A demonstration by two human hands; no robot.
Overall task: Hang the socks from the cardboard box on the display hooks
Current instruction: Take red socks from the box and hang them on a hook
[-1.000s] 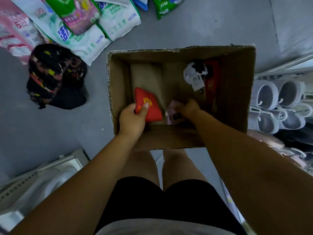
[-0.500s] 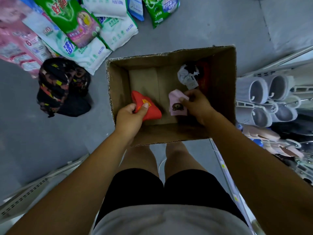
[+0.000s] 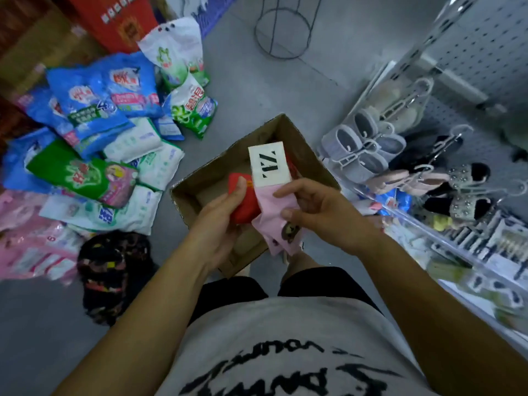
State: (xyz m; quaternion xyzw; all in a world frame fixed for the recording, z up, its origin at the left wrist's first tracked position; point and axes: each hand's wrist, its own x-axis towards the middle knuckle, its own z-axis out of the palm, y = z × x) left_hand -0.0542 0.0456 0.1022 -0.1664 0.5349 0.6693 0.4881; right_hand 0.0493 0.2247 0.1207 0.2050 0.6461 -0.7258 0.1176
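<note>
Grey floor [image 3: 285, 90]; a white pegboard wall [image 3: 471, 52] with slippers [image 3: 368, 150] on hangers at right, detergent bags [image 3: 94, 110] piled left, a round wire stand [image 3: 281, 34] beyond

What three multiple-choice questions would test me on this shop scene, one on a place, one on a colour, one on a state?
1. Where does the heap of plastic detergent bags lie, relative to the brown cardboard box?
A. On the person's left
B. On the person's right
C. Inside it

2. What colour is the fabric sock with the white card label in the right hand?
A. Green
B. Pink
C. Black

3. What is the left hand doing?
A. Hanging empty
B. Pressing the box rim
C. Holding a red fabric sock

Answers: 1 A, the bags lie left of the box; 2 B, pink cloth shows below the label; 3 C, thumb and fingers wrap the red sock.
</note>
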